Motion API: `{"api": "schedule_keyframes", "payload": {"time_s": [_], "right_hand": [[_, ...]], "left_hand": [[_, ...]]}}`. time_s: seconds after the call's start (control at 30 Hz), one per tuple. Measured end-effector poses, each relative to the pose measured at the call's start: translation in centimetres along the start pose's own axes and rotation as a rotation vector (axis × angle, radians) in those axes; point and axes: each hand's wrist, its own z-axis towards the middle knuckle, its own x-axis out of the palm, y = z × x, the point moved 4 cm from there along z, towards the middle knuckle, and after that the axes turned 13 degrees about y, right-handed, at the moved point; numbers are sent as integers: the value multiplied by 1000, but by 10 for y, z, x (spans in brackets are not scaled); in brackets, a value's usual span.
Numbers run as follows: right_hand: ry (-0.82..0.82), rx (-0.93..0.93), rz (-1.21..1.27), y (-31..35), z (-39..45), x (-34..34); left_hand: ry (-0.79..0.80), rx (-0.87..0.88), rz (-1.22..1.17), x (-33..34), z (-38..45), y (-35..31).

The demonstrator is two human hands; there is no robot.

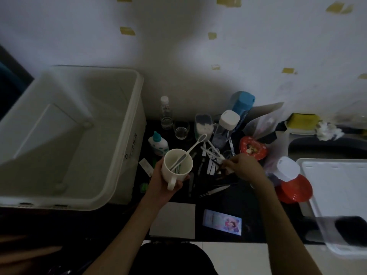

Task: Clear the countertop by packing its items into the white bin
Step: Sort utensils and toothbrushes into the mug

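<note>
The white bin (65,135) stands empty at the left end of the dark countertop (234,199), its near rim overhanging the front edge. Dark printing runs down its right outer wall, too blurred to read.

Just right of the bin, the left hand (164,183) wraps closed around a white mug (176,167), held above the counter with its handle toward the person. A long white plastic spoon-like stick (190,150) leans out of the mug, with a greenish item beside it inside.

The right hand (244,165) reaches into a heap of small tools (212,161): tweezers, small scissors, thin sticks and packets. Its fingertips pinch together on one or more white and dark pieces from the heap; exactly which cannot be told.

Behind the heap stand a dropper bottle with a teal cap (158,141), a clear bottle with a white cap (165,114), a small glass (181,132), a cotton swab box (203,125), a white-capped clear bottle (226,126) and a blue bottle (242,106). To the right lie a red heart-shaped tin (253,147) with a picture on its lid, crumpled clear plastic bags (264,120), and a white-capped container on a red lid (294,187). Nearer the person lie a grey square card (172,220) and a pastel printed packet (222,222), its writing illegible. A white tray (337,183) sits at far right, a yellow sponge (303,119) behind it.
</note>
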Motion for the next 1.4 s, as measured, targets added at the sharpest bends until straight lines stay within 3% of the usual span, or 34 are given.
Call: {"api": "schedule_keyframes", "payload": {"time_s": [0.27,0.4,0.53,0.63,0.77,0.9,1.03,1.2,1.4], "right_hand": [[-149,-320,-68,65,-77,-75],[1,-443,-230,92,-89,-81],[192,-421,-441,104,-81,-69],[247,-410,-567,113,-70,-63],[208,-512,-395,133,-60,-68],[14,-540,-143,122,-68,-89],[-185,-389,130,65,-53,-87],[-17,138,15,-37,24,3],[-196,302,-38,-74,53,60]], "left_hand": [[-40,4,29,-4,2,2],[-37,16,43,-6,6,0],[-15,45,44,-12,10,-4],[29,24,53,-6,9,-4],[107,-54,48,2,12,4],[175,-34,5,7,12,6],[171,-3,-15,2,13,0],[245,-1,1,-3,14,-2],[195,0,80,7,7,-1]]}}
